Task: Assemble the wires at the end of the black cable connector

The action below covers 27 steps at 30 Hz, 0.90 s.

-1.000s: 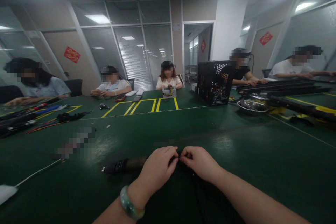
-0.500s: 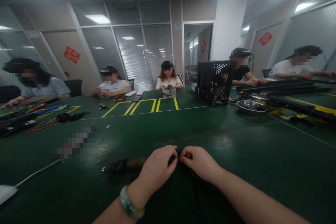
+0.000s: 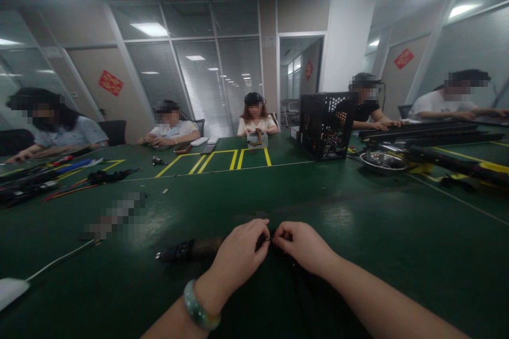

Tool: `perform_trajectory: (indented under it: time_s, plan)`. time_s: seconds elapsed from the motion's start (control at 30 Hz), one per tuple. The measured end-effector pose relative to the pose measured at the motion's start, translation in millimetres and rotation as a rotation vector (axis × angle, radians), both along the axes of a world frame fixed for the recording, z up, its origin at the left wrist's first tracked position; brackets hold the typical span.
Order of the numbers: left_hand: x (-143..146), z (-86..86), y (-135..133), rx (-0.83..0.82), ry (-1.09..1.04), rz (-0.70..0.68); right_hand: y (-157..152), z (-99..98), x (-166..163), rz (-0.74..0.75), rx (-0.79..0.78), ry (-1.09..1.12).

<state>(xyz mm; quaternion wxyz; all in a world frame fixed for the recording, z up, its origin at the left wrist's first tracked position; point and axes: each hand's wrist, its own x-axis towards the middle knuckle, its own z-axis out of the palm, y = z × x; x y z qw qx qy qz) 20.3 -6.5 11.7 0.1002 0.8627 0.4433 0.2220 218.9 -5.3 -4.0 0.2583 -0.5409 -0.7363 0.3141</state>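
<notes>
Stretching sideways across the green tabletop point(image 3: 119, 280), a dark tubular tool point(image 3: 186, 252) lies in front of the person, its right part hidden behind the left hand point(image 3: 239, 250). A short, shiny metal tip point(image 3: 159, 256) points left; next to it comes a black, ringed section, then a duller, brownish stretch of barrel.

The left hand arches with its thumb and fingertips nearly together, pinching a tiny glinting bit point(image 3: 268, 239) whose shape is too small to make out. The right hand point(image 3: 304, 246) faces it, fingers curled and thumb and forefinger bent toward each other just beside the bit; whether those tips meet or grip something cannot be told. A mottled green bangle point(image 3: 199, 307) circles the left wrist.

No lettering can be made out on the tool. Gold characters mark the red diamond-shaped papers on the left door point(image 3: 110, 83) and right door point(image 3: 404, 58), too blurred to read surely.
</notes>
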Motion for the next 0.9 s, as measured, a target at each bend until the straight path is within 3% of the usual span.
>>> perform_trajectory:
  time_s: [0.9]
  plan:
    - [1.9,3.3,-2.6,-0.005,0.022,0.009,-1.1,0.8,-0.7,0.000,-0.013,-0.001]
